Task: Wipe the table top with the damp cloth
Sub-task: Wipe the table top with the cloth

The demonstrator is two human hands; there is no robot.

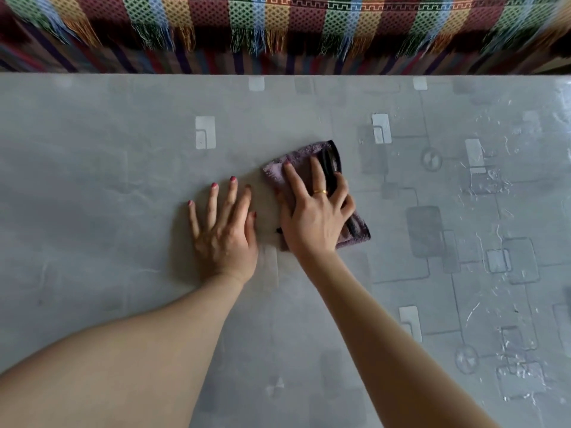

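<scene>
Near the middle of the grey table top (123,186) with its printed square pattern, your right hand (315,217) presses flat on the folded purple terry cloth with dark edging (355,230), fingers spread over it and a gold ring (320,191) on one finger. Your left hand (224,233) lies palm down just beside it, fingers fanned wide on the bare surface, holding nothing. Beyond the far edge hangs a multicoloured woven fringed blanket (278,23). Wet streaks glint on the right side.
</scene>
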